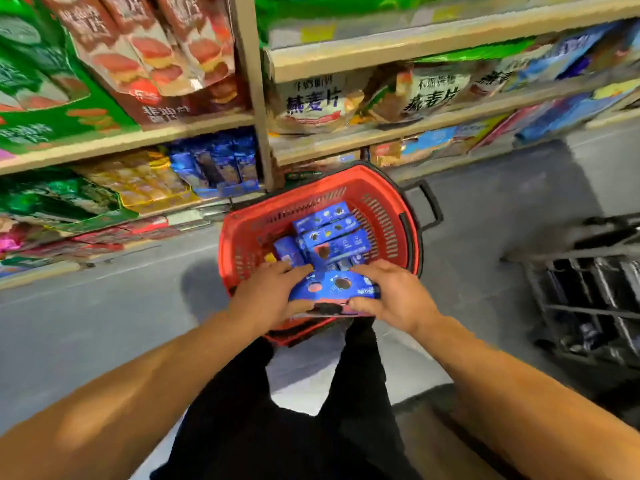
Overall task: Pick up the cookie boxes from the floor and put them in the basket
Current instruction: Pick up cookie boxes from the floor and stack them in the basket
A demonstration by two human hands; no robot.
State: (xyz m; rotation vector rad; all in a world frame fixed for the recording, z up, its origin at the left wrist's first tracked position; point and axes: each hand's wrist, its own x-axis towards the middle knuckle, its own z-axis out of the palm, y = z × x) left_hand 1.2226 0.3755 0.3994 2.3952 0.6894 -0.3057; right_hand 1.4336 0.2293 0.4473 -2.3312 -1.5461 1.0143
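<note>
A red plastic basket (384, 209) stands on the grey floor in front of the shelves, with several blue cookie boxes (329, 233) lying inside it. Over the basket's near rim I hold a stack of blue cookie boxes (332, 287) between both hands. My left hand (268, 296) grips the stack's left end, thumb underneath and fingers on top. My right hand (391, 292) grips its right end the same way. The lower box of the stack is mostly hidden.
Store shelves (346, 64) full of snack packs run along the left and back. A black basket handle (429, 206) sticks out at the right. A dark metal rack (588, 306) stands at the right. My black-trousered legs (242, 410) are below.
</note>
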